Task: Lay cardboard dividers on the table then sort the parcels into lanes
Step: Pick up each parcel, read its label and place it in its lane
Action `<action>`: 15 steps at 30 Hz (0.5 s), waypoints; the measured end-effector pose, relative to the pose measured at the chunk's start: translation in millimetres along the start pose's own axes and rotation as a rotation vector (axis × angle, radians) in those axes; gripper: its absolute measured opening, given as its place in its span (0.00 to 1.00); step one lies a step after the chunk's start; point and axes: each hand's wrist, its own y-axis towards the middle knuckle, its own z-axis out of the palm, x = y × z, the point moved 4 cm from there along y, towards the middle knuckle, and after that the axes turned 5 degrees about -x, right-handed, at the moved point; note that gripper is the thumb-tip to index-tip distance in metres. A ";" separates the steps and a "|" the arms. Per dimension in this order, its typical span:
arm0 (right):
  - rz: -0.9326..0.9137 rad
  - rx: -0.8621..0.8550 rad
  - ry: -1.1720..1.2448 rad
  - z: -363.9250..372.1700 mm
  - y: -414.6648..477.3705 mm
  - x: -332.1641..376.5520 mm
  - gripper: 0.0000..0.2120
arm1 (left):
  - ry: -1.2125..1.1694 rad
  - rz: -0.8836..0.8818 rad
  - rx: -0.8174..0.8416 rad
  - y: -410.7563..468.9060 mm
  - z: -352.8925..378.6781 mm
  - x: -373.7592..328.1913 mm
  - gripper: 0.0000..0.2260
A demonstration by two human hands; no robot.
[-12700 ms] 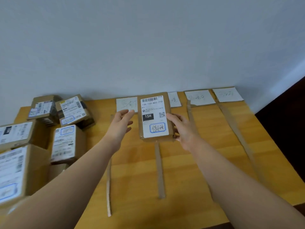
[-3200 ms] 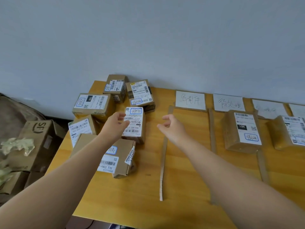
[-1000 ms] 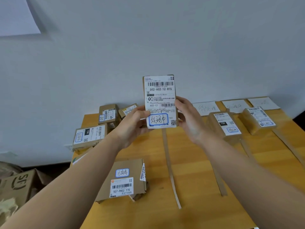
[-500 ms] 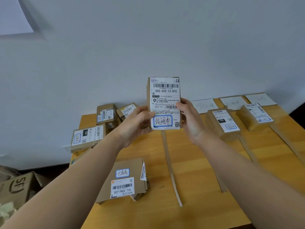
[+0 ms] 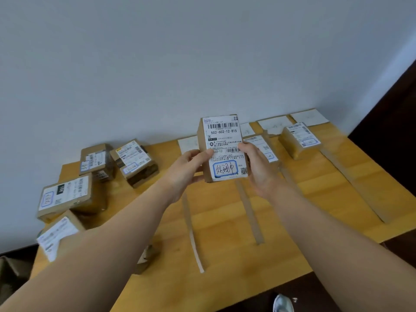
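Note:
I hold a small brown parcel (image 5: 222,140) upright above the wooden table (image 5: 225,251), its white label with a blue-framed handwritten mark facing me. My left hand (image 5: 190,167) grips its left edge and my right hand (image 5: 255,167) grips its right edge. Thin cardboard divider strips (image 5: 191,230) (image 5: 248,212) (image 5: 355,183) run front to back across the table and mark lanes. White handwritten lane cards (image 5: 309,117) lie along the wall. Two sorted parcels (image 5: 299,139) (image 5: 262,146) lie in the right lanes, one partly hidden behind my right hand.
Several unsorted labelled parcels (image 5: 65,197) (image 5: 135,162) (image 5: 95,159) are heaped at the table's left end, one under my left forearm. The table's front edge and right edge drop to a dark floor. A white wall stands behind the table.
Both hands have carried the parcel to the right and lowered it toward the lanes. My view has swung right and down; the left heap now sits nearer the frame's edge.

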 end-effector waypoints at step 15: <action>0.275 0.048 -0.199 -261.2 46.0 -16.3 0.20 | -0.065 -0.241 -0.068 43.7 252.1 40.6 0.19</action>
